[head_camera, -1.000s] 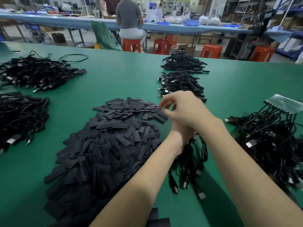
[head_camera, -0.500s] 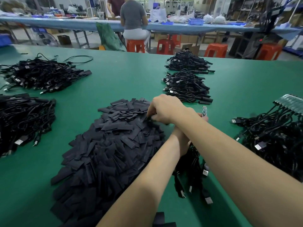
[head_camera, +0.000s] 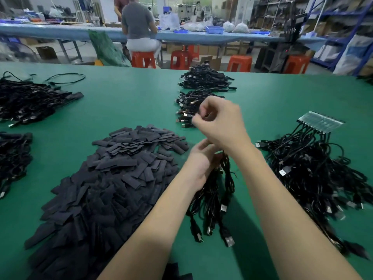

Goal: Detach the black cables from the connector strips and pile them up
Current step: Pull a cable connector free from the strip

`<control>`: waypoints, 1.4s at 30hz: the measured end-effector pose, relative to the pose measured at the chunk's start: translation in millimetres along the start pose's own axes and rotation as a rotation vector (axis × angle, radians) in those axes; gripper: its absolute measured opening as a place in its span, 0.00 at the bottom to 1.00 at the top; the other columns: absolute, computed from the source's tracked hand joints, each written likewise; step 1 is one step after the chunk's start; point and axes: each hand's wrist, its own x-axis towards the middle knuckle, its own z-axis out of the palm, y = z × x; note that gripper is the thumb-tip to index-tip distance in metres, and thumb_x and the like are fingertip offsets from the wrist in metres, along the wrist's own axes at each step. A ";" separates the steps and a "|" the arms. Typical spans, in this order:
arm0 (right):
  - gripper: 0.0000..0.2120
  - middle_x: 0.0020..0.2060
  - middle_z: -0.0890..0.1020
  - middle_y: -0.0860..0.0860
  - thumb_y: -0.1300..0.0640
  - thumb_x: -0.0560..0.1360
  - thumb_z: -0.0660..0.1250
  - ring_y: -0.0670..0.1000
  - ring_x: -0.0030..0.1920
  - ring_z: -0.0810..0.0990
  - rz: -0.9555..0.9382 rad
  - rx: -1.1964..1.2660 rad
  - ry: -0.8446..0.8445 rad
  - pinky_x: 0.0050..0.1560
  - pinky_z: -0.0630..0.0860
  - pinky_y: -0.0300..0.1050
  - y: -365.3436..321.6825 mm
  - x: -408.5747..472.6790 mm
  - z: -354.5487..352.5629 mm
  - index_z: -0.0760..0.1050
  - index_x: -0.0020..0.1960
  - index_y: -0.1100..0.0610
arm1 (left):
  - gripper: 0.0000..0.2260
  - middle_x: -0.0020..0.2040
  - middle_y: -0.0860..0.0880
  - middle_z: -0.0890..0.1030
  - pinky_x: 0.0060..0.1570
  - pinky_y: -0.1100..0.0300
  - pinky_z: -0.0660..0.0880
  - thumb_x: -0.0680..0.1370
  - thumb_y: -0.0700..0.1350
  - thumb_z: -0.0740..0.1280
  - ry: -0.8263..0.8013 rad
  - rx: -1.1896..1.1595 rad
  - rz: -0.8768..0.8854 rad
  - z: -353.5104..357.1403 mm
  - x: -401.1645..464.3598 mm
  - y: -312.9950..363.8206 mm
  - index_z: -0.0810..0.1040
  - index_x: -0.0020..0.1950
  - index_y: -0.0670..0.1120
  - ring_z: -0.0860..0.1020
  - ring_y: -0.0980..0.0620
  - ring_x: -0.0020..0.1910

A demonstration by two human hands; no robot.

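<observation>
A: Where's the bundle of black cables point(head_camera: 214, 190) now?

B: Gripped in the left hand point(head_camera: 198, 162), hanging down so the plugs lie on the green table point(head_camera: 129, 102), just right of the heap of flat black strips point(head_camera: 105, 178). The cords are thin, glossy and looped; the plugs are blocky with silver metal tips.

A: And what's changed from half a second back?

B: The right hand point(head_camera: 219, 122) was down on the strip heap; now it's lifted above the left hand, fingers curled together, thumb against fingertips. Whether it pinches something small I cannot tell (the frame is blurred there).

A: The strips?

B: Matte, rectangular, overlapping like shingles.

A: Anything further out?

B: To the right, a tangled pile of cables point(head_camera: 314, 170) plugged into a clear ribbed connector strip point(head_camera: 321, 122). Behind the right hand, two smaller cable heaps point(head_camera: 203, 79); more piles at the left edge point(head_camera: 30, 98).
</observation>
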 end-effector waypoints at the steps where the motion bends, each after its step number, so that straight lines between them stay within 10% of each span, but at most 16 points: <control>1: 0.09 0.28 0.76 0.45 0.58 0.70 0.73 0.44 0.30 0.73 0.070 0.112 0.082 0.36 0.71 0.36 10.3 -5.3 -12.0 0.74 0.35 0.53 | 0.03 0.43 0.48 0.83 0.45 0.60 0.78 0.82 0.37 0.65 -0.016 -0.002 0.000 1.3 1.7 -0.4 0.78 0.51 0.44 0.82 0.52 0.39; 9: 0.09 0.32 0.79 0.48 0.61 0.70 0.77 0.46 0.33 0.78 0.609 0.890 0.137 0.37 0.78 0.35 68.1 -51.9 -49.1 0.77 0.38 0.55 | 0.03 0.39 0.51 0.85 0.46 0.64 0.79 0.80 0.39 0.68 -0.117 0.047 -0.009 -6.1 -1.4 7.0 0.81 0.53 0.43 0.83 0.56 0.39; 17: 0.19 0.47 0.87 0.52 0.60 0.65 0.77 0.49 0.45 0.85 0.631 1.099 0.094 0.45 0.81 0.36 70.5 -54.2 -54.2 0.81 0.56 0.55 | 0.07 0.42 0.48 0.84 0.48 0.64 0.78 0.79 0.38 0.69 -0.175 0.073 -0.009 -8.2 -3.1 11.0 0.82 0.56 0.40 0.82 0.54 0.42; 42: 0.11 0.51 0.87 0.51 0.52 0.65 0.81 0.43 0.29 0.67 0.426 0.930 -0.130 0.27 0.62 0.31 76.8 -61.6 -64.9 0.83 0.46 0.45 | 0.09 0.40 0.47 0.82 0.48 0.64 0.78 0.73 0.42 0.72 -0.384 0.380 0.043 -19.7 -16.6 37.0 0.84 0.51 0.40 0.80 0.54 0.40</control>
